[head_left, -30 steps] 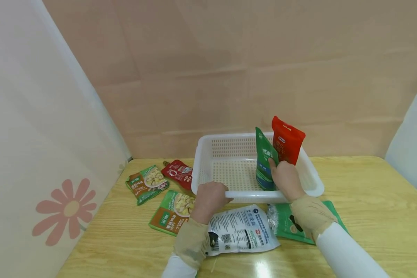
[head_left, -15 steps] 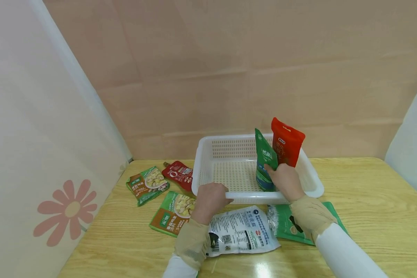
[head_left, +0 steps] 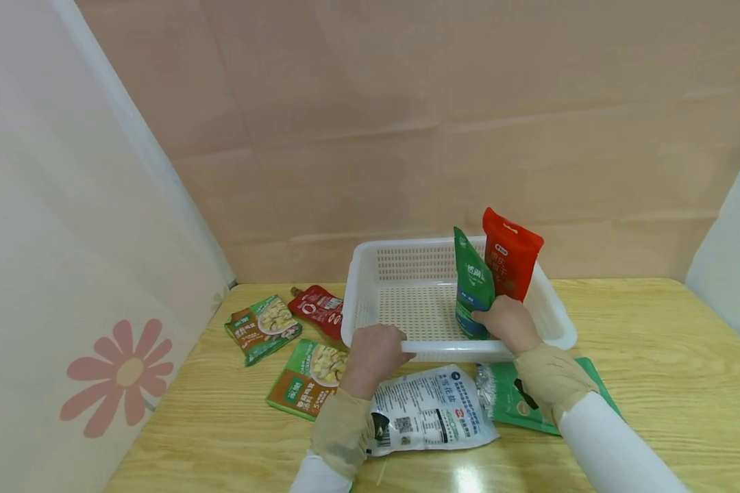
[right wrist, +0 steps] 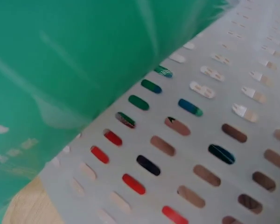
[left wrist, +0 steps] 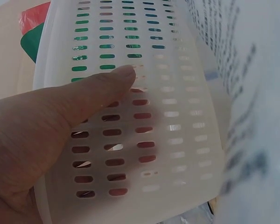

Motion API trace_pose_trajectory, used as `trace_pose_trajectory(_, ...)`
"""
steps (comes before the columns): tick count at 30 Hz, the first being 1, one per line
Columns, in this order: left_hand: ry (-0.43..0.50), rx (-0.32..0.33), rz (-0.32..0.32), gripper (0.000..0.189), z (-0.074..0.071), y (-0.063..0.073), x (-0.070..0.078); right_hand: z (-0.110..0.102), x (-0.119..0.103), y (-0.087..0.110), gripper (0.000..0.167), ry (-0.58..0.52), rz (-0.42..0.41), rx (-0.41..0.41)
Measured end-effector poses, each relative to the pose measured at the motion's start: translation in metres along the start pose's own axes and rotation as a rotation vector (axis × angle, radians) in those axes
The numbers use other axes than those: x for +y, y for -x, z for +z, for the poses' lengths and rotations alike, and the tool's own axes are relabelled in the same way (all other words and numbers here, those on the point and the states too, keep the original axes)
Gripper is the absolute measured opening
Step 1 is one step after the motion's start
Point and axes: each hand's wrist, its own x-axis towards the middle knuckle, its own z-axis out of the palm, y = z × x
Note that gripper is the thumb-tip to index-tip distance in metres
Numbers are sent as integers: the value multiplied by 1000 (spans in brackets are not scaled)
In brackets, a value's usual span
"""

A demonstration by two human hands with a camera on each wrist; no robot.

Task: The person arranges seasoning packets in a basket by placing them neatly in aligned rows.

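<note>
My left hand [head_left: 376, 352] grips the front rim of a white perforated plastic basket [head_left: 358, 287]. In the left wrist view its thumb [left wrist: 98, 95] lies along the outer wall, and the fingers show faintly through the slots. My right hand [head_left: 510, 323] reaches over the same rim, low inside the basket's right end. It holds a green pouch [head_left: 471, 274] near its blue lower part, thumb across the front; the other fingers are mostly hidden. This pouch stands upright, its top leaning left. Just behind it stands a red pouch [head_left: 510, 253], rising above the rim.
On the wooden table [head_left: 654, 356], a silver-white salt bag [head_left: 432, 411] and a green bag [head_left: 506, 394] lie before the basket. To the left lie two green-brown packets [head_left: 264, 327] and a red spouted pouch [head_left: 317, 308], partly behind the basket. A beige wall [head_left: 407, 137] rises behind.
My right hand has slid down the green pouch, from its middle to near its lower part, uncovering more of its print. The left hand and basket keep their place.
</note>
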Motion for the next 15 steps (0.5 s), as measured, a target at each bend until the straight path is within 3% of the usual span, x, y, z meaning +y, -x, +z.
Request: trace_pose_trajectory(15,19,16,-2,22,-1,1,0,-2,-1,2,39,14,27,-15)
